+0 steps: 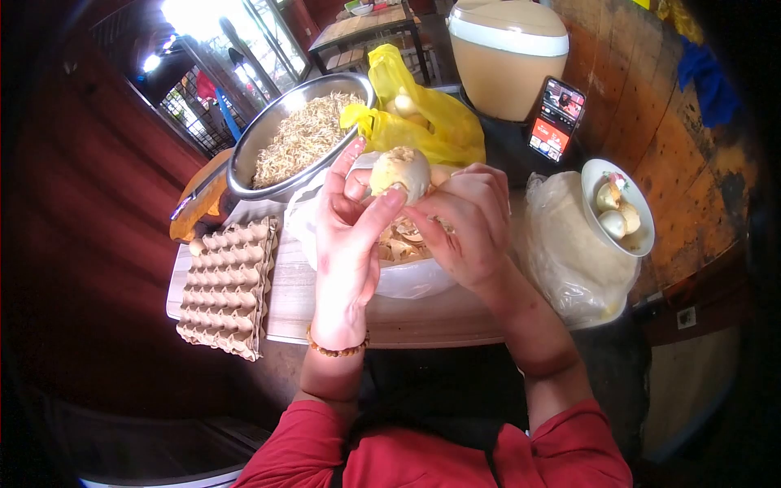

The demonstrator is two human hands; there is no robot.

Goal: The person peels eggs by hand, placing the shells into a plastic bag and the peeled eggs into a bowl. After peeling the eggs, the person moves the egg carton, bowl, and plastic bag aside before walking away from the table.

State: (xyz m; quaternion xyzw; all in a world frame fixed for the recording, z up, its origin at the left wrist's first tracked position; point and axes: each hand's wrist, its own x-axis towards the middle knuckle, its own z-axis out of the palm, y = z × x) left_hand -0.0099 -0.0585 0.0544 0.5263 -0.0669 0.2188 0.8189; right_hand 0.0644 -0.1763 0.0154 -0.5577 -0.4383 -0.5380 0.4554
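My left hand [350, 207] holds a peeled egg [409, 172] up in front of me, its thumb across the front and its fingers behind. The egg is whitish and yellow, with brownish patches on top. My right hand [472, 224] is closed in a pinch at the egg's lower right side; whatever is between its fingertips is too small to make out. Below both hands lie broken shells [403, 242] in a white plastic bag [415, 281], partly hidden by my hands.
An egg tray [228, 285] stands at left, near a steel bowl of husks [301, 138]. Behind are a yellow bag [451, 134] with eggs and a beige bin [508, 61]. At right are a phone [557, 119], a plate [634, 236] with eggs and a clear plastic bag [561, 252].
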